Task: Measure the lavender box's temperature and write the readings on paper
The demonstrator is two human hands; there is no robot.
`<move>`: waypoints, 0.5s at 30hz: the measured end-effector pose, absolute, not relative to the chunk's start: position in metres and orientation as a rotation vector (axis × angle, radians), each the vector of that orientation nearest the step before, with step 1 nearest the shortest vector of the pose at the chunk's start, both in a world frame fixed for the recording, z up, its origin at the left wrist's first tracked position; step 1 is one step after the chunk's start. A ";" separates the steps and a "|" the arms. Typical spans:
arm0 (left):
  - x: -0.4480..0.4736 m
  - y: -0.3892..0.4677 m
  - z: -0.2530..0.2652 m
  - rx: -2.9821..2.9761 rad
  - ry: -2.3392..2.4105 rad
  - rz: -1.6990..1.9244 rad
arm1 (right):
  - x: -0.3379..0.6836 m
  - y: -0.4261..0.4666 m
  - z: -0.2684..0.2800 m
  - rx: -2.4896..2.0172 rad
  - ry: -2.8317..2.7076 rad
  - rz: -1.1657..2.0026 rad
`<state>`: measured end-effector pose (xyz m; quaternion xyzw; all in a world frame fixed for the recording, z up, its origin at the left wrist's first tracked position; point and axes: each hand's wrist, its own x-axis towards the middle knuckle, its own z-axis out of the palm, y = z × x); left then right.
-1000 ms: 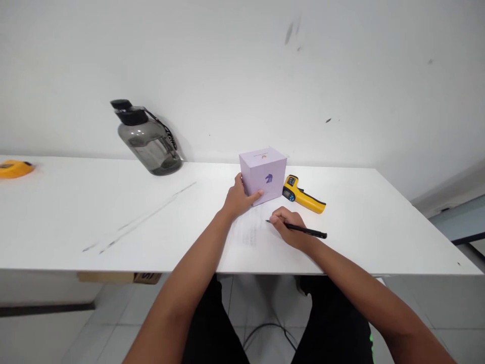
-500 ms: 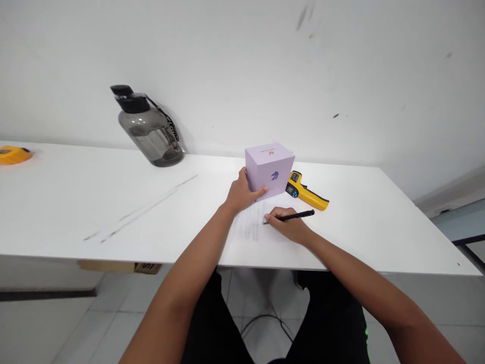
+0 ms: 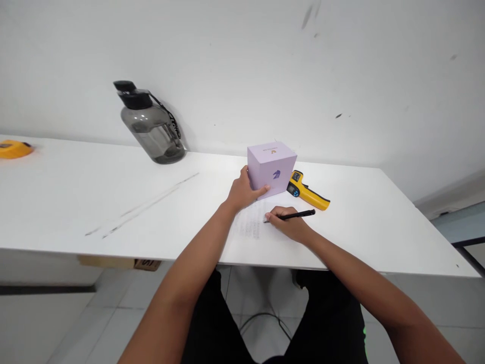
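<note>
My left hand (image 3: 244,191) grips the lower left corner of a lilac box (image 3: 273,169), thumb across its front face. The box has a dark purple emblem on the front and a small mark on top. Just below it, my right hand (image 3: 285,221) is closed around a black pen (image 3: 297,215), whose tip points down to the left. Under both hands lies a sheet of white paper (image 3: 242,250) with rows of faint, blurred writing on its left part. The hands hide some of the sheet.
A yellow and black infrared thermometer (image 3: 310,194) lies right of the box. Against the wall at the back left stands a grey water bottle (image 3: 151,129) with a black lid. A yellow object (image 3: 15,149) sits at the far left of the white table (image 3: 159,207).
The view has shifted slightly. My left hand stays on the box, and my right hand keeps the pen at nearly the same spot on the paper.
</note>
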<state>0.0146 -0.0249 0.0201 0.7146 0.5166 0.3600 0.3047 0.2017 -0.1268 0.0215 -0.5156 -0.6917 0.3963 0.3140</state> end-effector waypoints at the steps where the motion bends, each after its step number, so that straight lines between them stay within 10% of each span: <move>1: 0.015 -0.024 0.020 1.895 1.369 0.954 | 0.202 -0.127 0.021 -1.357 -1.828 1.041; 15: 0.014 -0.024 0.018 1.887 1.352 0.953 | 0.202 -0.127 0.021 -1.353 -1.872 1.049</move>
